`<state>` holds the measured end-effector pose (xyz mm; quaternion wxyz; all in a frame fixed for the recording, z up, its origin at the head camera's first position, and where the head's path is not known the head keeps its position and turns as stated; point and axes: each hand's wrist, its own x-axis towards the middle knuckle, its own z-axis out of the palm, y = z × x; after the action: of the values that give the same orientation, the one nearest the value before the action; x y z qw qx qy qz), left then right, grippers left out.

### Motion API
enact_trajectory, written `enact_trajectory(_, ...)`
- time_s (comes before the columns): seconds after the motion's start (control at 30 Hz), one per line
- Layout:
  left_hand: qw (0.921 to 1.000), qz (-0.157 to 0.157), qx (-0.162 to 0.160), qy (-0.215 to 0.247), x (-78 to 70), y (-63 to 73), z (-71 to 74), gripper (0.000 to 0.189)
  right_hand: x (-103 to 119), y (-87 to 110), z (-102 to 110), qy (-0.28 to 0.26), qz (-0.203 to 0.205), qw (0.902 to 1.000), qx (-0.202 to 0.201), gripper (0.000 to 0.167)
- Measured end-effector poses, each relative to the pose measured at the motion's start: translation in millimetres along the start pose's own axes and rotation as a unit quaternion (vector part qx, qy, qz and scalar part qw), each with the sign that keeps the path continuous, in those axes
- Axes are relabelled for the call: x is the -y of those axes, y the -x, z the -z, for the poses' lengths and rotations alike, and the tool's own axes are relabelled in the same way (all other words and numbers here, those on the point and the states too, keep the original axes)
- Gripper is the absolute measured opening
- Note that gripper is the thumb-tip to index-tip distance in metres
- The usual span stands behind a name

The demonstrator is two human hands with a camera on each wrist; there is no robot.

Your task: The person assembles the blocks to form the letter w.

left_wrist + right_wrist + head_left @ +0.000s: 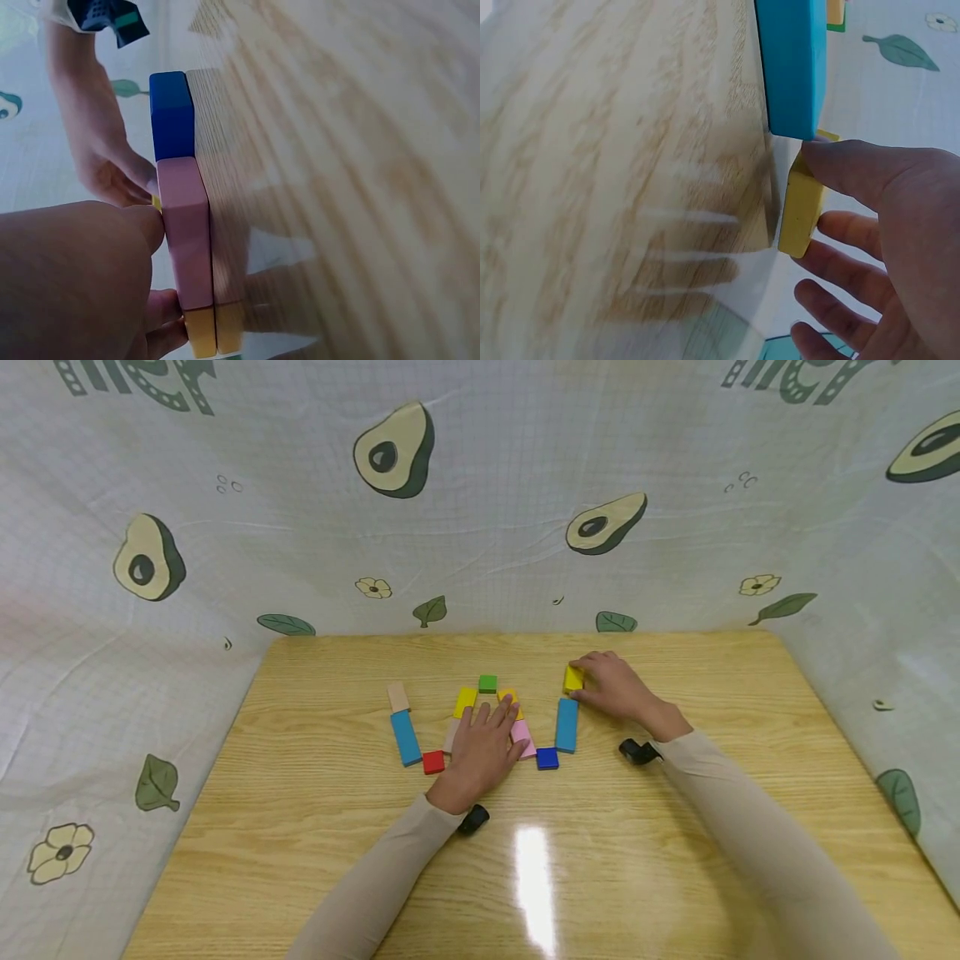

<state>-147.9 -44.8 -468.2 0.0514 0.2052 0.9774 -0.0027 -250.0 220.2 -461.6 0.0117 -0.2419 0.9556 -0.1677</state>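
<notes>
At the right end of a zigzag row of flat blocks, my right hand [613,685] pinches a yellow block [802,206] between thumb and fingers. That block stands just beyond the upper end of a blue block [567,725]. My left hand [483,752] lies across the middle of the row with its fingers extended. Its thumb touches a pink block [185,232], and its fingertips touch an orange block [199,332]. It partly covers a pale wooden block [452,737]. Beside it are a yellow block [465,701] and a green block [488,684].
A dark blue block [547,758] sits between the pink and right blue blocks. On the left lie a red block [433,762], another blue block [406,737] and a beige block [398,697]. The wooden table [300,827] meets an avocado-printed cloth [495,527] behind.
</notes>
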Motion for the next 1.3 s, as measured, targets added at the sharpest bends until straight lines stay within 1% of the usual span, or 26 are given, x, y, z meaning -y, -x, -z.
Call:
enact_trajectory(0.17, 1.0, 0.002, 0.002, 0.003, -0.4, 0.0, 0.1, 0.069, -0.9, -1.7, -2.8, 0.003, 0.0, 1.0, 0.005, 0.058)
enact_trajectory(0.4, 1.0, 0.002, -0.004, 0.002, -0.2, 0.3, -2.5, 0.069, 0.5, -1.6, -2.9, 0.003, -0.003, 0.9999, 0.011, 0.056)
enact_trajectory(0.67, 1.0, -0.001, -0.007, 0.004, 0.6, 0.2, -2.7, 0.069, 5.1, -0.4, -0.6, 0.002, 0.009, 0.9998, 0.017, 0.051)
enact_trajectory(0.93, 1.0, -0.001, -0.006, -0.002, 0.7, -0.1, -2.7, 0.069, 10.3, 0.7, 1.4, 0.004, 0.016, 0.9995, 0.028, 0.055)
enact_trajectory(1.3, 1.0, 0.002, -0.002, -0.002, 0.8, -1.9, -3.6, 0.069, 13.5, 3.6, 0.3, 0.009, 0.02, 0.9994, 0.028, 0.054)
